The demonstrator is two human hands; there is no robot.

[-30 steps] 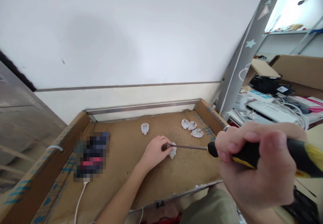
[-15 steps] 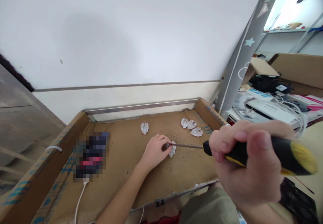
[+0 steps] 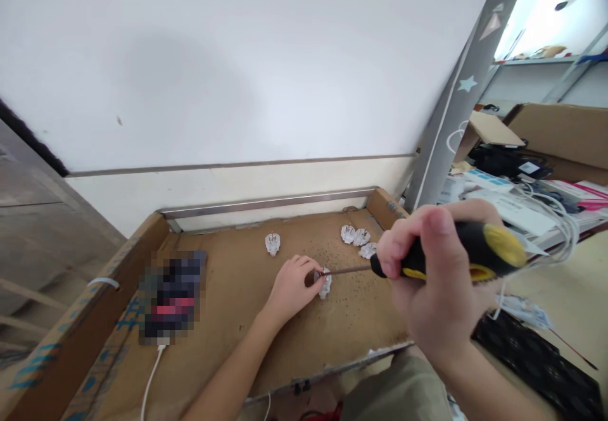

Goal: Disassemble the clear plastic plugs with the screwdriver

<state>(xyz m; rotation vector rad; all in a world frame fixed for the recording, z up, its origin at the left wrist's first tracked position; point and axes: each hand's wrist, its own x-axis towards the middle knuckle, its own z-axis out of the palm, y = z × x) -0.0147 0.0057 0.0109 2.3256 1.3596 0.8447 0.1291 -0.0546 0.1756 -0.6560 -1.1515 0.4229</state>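
Note:
My right hand (image 3: 427, 275) is wrapped round the black and yellow handle of a screwdriver (image 3: 504, 244). The thin shaft points left, and its tip meets a white plug (image 3: 325, 286) lying on the cardboard. My left hand (image 3: 292, 285) pinches that plug from the left, by thumb and fingers, where the tip touches. What exactly sits under the tip is too small to make out. Behind my left hand stands another white plug (image 3: 272, 244), its metal pins up. Farther right lie two touching plugs (image 3: 354, 236) and one more plug (image 3: 368, 251), partly covered by the screwdriver handle.
Raised edges border the cardboard-covered work surface (image 3: 223, 320), with dark specks strewn near its middle. On the left lies a pixelated dark device (image 3: 173, 297) with a white cable (image 3: 151, 377). A white wall rises behind. Boxes and cables crowd a table (image 3: 517, 212) at the right.
My right hand and the screwdriver handle have shifted left and slightly up, and the handle has turned in the grip. My left hand stays on the plug.

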